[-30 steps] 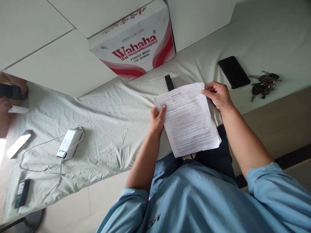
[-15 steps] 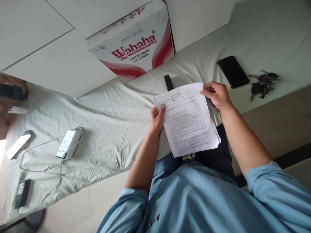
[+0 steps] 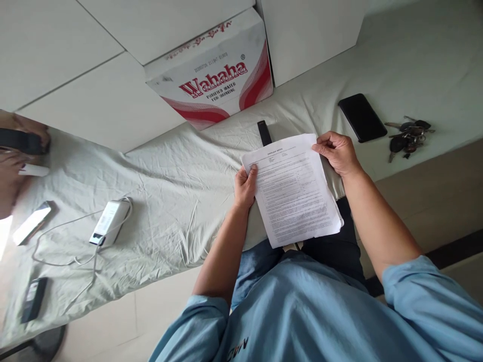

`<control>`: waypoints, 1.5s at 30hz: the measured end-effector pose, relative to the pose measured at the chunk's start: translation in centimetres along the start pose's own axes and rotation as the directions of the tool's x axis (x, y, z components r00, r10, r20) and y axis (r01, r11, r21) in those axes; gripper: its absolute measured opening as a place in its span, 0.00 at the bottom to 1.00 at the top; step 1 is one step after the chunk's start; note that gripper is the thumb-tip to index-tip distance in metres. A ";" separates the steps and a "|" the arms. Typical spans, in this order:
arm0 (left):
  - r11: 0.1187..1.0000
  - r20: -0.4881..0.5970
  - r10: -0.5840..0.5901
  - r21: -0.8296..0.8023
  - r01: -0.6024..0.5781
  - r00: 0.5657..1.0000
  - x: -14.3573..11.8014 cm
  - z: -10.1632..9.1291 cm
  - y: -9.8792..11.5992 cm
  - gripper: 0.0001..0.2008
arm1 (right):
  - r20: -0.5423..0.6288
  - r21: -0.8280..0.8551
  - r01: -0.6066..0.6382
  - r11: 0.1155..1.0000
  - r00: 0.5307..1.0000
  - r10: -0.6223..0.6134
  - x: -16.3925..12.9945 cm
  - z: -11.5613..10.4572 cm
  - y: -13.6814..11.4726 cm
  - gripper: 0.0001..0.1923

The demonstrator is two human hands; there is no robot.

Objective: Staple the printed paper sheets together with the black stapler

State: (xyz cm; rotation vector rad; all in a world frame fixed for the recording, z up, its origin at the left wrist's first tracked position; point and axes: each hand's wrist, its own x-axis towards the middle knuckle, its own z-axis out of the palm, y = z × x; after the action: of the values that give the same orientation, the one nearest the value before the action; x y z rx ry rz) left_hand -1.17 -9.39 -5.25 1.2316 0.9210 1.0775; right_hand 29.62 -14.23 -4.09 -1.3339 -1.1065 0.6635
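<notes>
A thin stack of printed sheets (image 3: pixel 292 193) is being held above the lap by two hands.

The stack's left edge is being pinched by the left hand (image 3: pixel 244 187) and its far right corner by the right hand (image 3: pixel 337 152); its long axis is running away from the body, with the heading end toward the one Wahaha box (image 3: pixel 213 75), short of it.

Head view, steeply down, close
</notes>
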 end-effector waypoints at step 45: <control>0.836 -0.051 -0.098 0.538 0.110 0.994 4.9 -0.5 2.4 0.07 | 0.104 -0.226 0.026 0.974 0.995 -0.002 -0.1 -0.1 -0.6 0.19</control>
State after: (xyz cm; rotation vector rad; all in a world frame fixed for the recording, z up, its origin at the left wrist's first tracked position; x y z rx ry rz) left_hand -0.67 -4.52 -2.83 1.6085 1.3536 0.7600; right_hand 29.56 -14.46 -3.50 -1.4982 -1.3055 0.6146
